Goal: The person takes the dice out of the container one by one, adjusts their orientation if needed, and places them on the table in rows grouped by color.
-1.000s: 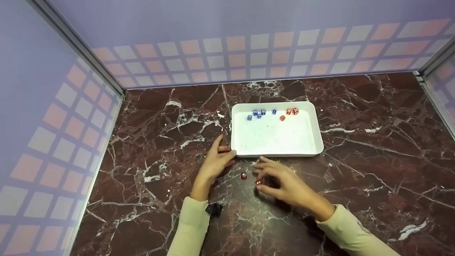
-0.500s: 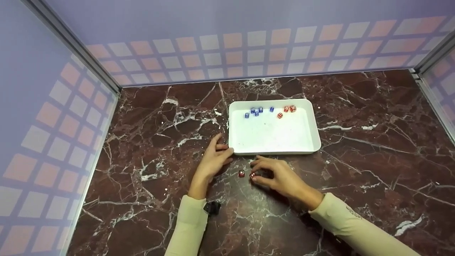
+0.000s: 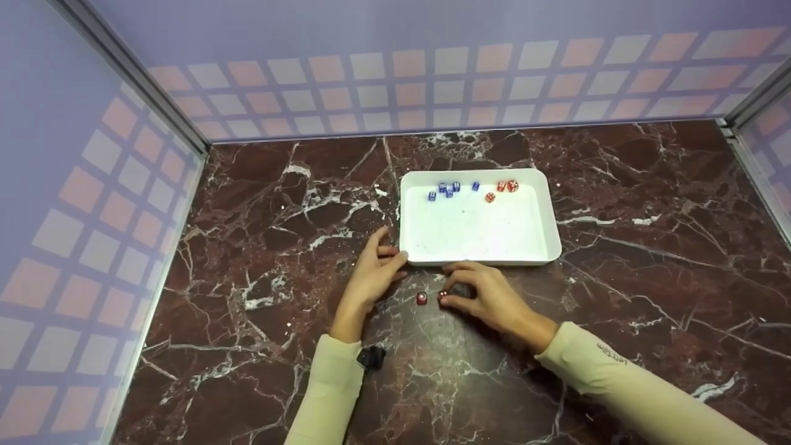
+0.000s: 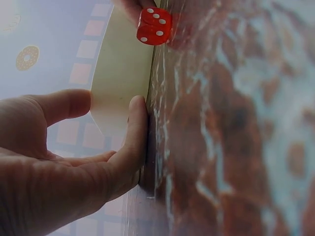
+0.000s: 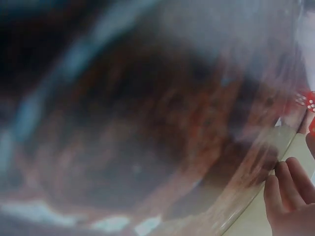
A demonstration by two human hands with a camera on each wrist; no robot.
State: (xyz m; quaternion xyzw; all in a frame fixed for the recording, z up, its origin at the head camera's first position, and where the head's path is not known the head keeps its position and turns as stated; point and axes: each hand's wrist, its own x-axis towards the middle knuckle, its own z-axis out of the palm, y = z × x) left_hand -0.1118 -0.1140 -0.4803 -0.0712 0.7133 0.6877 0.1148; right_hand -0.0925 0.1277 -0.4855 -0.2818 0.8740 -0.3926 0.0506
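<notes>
My left hand (image 3: pixel 371 276) is at the near left corner of a white tray (image 3: pixel 482 253), its thumb touching the corner. In the left wrist view its thumb and fingers (image 4: pixel 133 132) are spread against the tray wall. My right hand (image 3: pixel 491 296) pinches a red die (image 3: pixel 442 296) between thumb and finger, low over the table before the tray. Another red die (image 3: pixel 422 298) lies on the table between the hands and shows large in the left wrist view. Only part of the right hand (image 5: pixel 293 201) shows at the edge of the right wrist view.
Several blue dice (image 3: pixel 449 193) lie along the tray's far left side. Three red dice (image 3: pixel 490 198) are at its far right. The dark red marbled table (image 3: pixel 278 247) is bounded by purple panels (image 3: pixel 346 37) with pink and white squares.
My right hand has brought its red die forward and slightly left, nearer the tray and level with the loose red die. The left hand has stayed at the tray corner.
</notes>
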